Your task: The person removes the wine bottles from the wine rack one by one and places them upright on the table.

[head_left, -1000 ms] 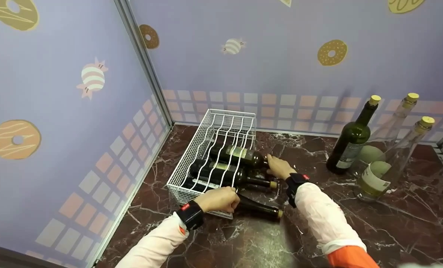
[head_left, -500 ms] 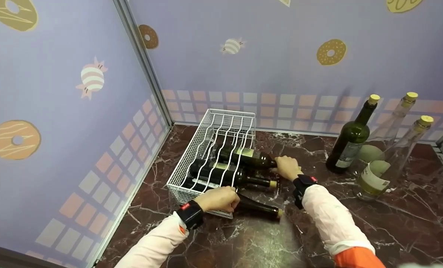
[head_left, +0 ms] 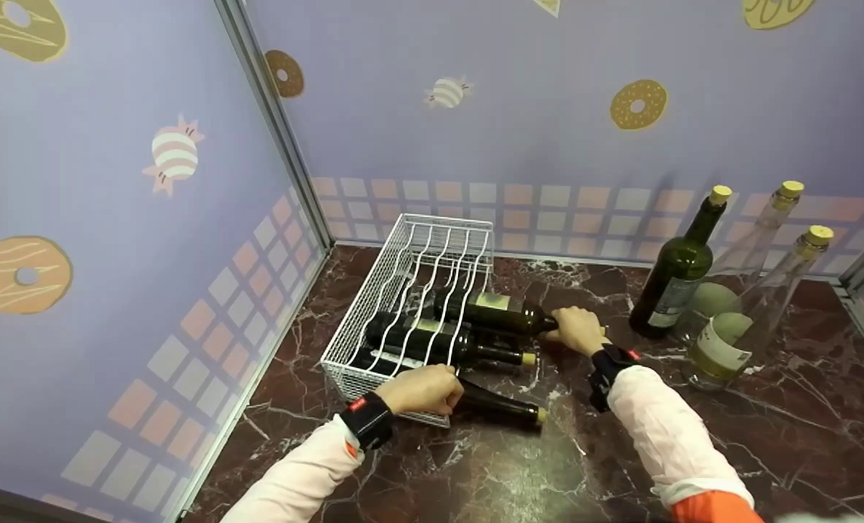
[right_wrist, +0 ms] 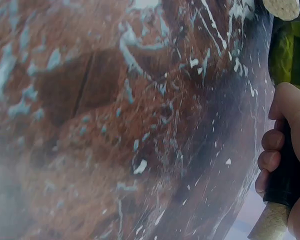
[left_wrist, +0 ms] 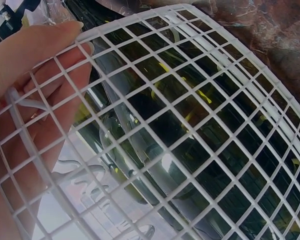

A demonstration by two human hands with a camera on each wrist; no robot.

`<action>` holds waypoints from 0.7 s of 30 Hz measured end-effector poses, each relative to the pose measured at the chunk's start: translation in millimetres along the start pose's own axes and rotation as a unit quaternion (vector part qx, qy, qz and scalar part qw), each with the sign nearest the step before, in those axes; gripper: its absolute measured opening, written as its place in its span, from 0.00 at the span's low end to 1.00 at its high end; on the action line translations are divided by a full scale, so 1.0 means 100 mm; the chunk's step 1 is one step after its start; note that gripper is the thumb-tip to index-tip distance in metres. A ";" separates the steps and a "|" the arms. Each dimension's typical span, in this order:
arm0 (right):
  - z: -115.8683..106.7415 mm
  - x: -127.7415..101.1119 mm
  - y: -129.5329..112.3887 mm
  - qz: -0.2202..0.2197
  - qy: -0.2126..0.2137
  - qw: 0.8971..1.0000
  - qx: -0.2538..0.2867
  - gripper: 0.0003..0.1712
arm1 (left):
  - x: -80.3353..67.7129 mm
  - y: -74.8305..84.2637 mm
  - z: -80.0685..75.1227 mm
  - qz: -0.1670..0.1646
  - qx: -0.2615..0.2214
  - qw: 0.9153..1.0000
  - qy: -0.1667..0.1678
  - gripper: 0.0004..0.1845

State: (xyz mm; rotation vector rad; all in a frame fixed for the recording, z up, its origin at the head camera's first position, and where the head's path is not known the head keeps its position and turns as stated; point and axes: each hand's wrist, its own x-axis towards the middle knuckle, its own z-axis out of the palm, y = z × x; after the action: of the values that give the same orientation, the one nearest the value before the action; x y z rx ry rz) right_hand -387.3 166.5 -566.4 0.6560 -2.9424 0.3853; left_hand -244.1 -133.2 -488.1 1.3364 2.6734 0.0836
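Where the right hand [head_left: 579, 328] has its grip, fingers and thumb are wrapped round the neck of a dark green bottle [head_left: 501, 312], cork tip showing past the hand. Bottle on its side, pale label visible, base end beneath the wavy wires of a white wire rack [head_left: 372, 287]. Left hand [head_left: 421, 390]: grip closed on the rack's near end — thumb to one side of the mesh, fingers to the other. Also lying in the rack, a middle bottle [head_left: 461, 343] and a near bottle [head_left: 497, 404], both dark and corked, necks pointing out over the marbled bench [head_left: 519, 472]. To the right, standing: an upright green bottle [head_left: 673, 280] and two clear bottles [head_left: 722, 352], all corked, all labelled. Behind: lilac walls [head_left: 534, 138] printed with doughnuts and sweets.
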 end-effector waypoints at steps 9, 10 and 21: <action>-0.15 -0.14 0.10 -0.012 0.002 1.000 -0.008 0.16 | 0.00 0.02 0.01 -0.007 -0.001 1.000 0.005 0.08; -0.16 -0.15 0.12 -0.014 0.002 1.000 -0.010 0.16 | 0.00 0.02 0.01 -0.007 0.000 1.000 0.005 0.08; -0.45 -0.29 0.25 -0.028 0.029 0.998 -0.044 0.15 | -0.01 0.01 0.01 -0.006 -0.005 1.000 0.007 0.09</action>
State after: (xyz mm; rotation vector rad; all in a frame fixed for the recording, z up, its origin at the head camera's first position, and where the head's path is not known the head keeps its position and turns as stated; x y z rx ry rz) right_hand -369.5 212.1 -533.4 0.7018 -2.8602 0.2648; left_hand -242.6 -133.2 -489.1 1.3203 2.6893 0.1054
